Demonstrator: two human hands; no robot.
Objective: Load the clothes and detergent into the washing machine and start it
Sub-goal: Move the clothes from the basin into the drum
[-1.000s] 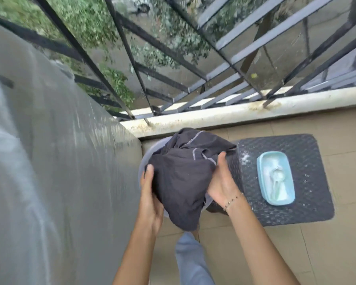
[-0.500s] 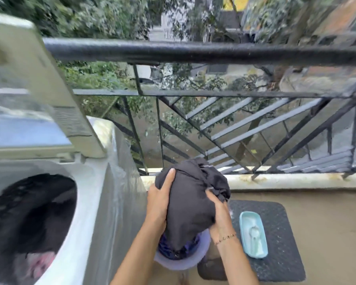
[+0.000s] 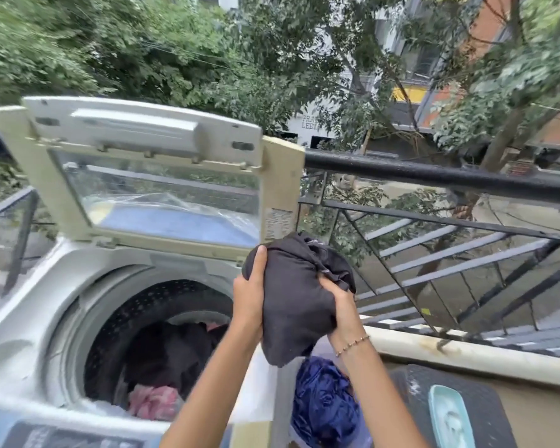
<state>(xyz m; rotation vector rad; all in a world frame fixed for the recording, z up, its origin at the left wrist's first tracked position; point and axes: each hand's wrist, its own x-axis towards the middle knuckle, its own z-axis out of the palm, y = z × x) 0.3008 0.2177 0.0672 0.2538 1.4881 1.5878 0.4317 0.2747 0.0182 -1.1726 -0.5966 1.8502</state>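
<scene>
- Both hands hold one bunched dark grey cloth garment in the air, at the right edge of the white top-loading washing machine.
- Left hand: fingers curled tight on the garment's left side, thumb pointing up along the cloth.
- Right hand: fingers closed into a fold on the garment's right side; beaded bracelet on that wrist.
- Garment's long axis runs roughly vertical; loose lower end hangs below both fists.
- Key relation: the perforated dark drum opening lies left of and below the fingers. The left hand is the nearer one, about at the rim's right edge; the right hand sits further out.
- Drum already holds clothes: dark fabric plus a pink item near the front.
- Hinged lid with clear window stands open behind the drum, so the path in looks free.
- Directly below the right hand: a tub with crumpled blue fabric, more laundry by the look of it.
- Right of that, a pale blue plastic tray on a dark woven-textured stool; contents too blurred to call, possibly detergent.
- Judged step: mid-loading. Next move likely needs a leftward, downward carry over the rim, then release.
</scene>
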